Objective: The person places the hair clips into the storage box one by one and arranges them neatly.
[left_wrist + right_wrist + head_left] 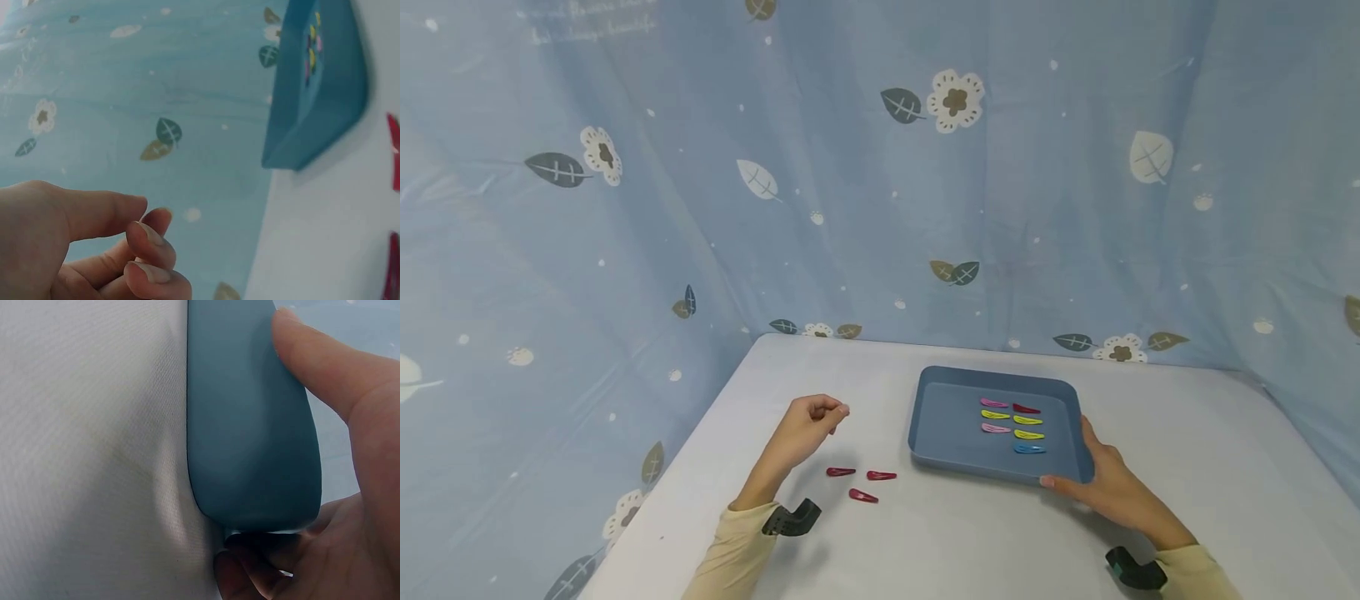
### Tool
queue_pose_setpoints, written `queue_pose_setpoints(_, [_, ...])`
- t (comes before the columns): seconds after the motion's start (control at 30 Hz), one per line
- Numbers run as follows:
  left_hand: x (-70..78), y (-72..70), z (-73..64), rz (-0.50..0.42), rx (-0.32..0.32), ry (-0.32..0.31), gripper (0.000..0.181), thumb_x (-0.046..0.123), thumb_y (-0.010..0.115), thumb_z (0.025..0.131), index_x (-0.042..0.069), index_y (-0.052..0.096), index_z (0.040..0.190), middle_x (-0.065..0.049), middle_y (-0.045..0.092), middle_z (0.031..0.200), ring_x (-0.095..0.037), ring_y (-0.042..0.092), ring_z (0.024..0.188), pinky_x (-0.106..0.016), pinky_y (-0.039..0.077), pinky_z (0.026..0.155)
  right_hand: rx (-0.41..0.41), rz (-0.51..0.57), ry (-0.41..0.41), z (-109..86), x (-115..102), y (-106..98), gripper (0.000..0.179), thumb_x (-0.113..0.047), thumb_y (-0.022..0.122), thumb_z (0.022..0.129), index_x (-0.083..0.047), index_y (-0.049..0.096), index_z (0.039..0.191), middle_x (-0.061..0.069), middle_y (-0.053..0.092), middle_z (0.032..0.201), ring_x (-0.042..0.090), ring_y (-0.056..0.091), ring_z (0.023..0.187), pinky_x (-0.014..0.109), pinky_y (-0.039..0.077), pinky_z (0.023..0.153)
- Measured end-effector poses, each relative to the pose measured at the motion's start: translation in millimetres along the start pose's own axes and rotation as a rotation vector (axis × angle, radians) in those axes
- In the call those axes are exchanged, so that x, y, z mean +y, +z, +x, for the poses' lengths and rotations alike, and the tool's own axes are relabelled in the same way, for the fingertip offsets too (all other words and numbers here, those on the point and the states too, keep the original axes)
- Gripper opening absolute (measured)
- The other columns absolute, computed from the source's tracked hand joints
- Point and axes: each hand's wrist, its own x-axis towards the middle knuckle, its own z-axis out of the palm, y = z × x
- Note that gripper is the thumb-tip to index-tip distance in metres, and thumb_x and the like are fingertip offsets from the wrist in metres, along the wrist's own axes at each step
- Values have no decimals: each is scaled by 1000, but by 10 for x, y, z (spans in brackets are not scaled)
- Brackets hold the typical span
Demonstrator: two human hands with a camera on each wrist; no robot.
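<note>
A blue tray point(947, 429) lies on the white table, holding several snap hair clips in two columns: pink, yellow, dark red and blue. My right hand point(1108, 483) grips its near right corner. In the right wrist view the thumb point(325, 362) lies along the tray wall point(250, 425), and the fingers reach round the corner. Left of the tray, my left hand point(808, 429) hovers with fingers loosely curled and nothing seen between them. Closer to me lie three dark red hair clips point(882, 476), apart from that hand.
A blue curtain point(850, 208) with leaves and flowers hangs behind the table and along its left side. Black straps point(792, 518) are worn on both wrists. The white tabletop point(940, 542) extends in front of the tray.
</note>
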Motion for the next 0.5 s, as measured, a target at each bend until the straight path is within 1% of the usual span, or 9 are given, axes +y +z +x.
queue_pose_setpoints(0.17, [-147, 4, -66, 25, 7, -46, 21, 21, 67, 101, 1, 74, 104, -12, 64, 78, -15, 50, 69, -27, 39, 62, 1, 8, 2, -9, 20, 7, 130, -54, 74, 89, 8, -16, 159, 48, 17, 158, 68, 24, 142, 77, 37, 103])
queue_pose_setpoints(0.27, [-255, 9, -110, 51, 17, -69, 20, 20, 67, 100, 1, 74, 103, -15, 67, 80, -15, 52, 70, -28, 41, 64, 4, 7, -4, -3, 29, 21, 130, -54, 74, 90, 9, -16, 159, 48, 18, 157, 68, 25, 142, 77, 38, 103])
queue_pose_setpoints(0.4, [-379, 23, -169, 89, 22, -89, 17, 20, 69, 99, 3, 74, 100, -14, 69, 81, -14, 54, 71, -28, 43, 65, 22, 16, -16, 2, 34, 28, 130, -54, 75, 89, 9, -13, 159, 47, 21, 158, 66, 27, 143, 76, 38, 104])
queue_pose_setpoints(0.5, [-448, 38, -203, 107, 17, -93, 19, 20, 70, 98, 1, 74, 99, -12, 69, 79, -14, 54, 70, -27, 43, 63, 28, 25, -24, 0, 34, 16, 130, -54, 75, 89, 10, -13, 159, 46, 23, 157, 66, 29, 142, 76, 38, 104])
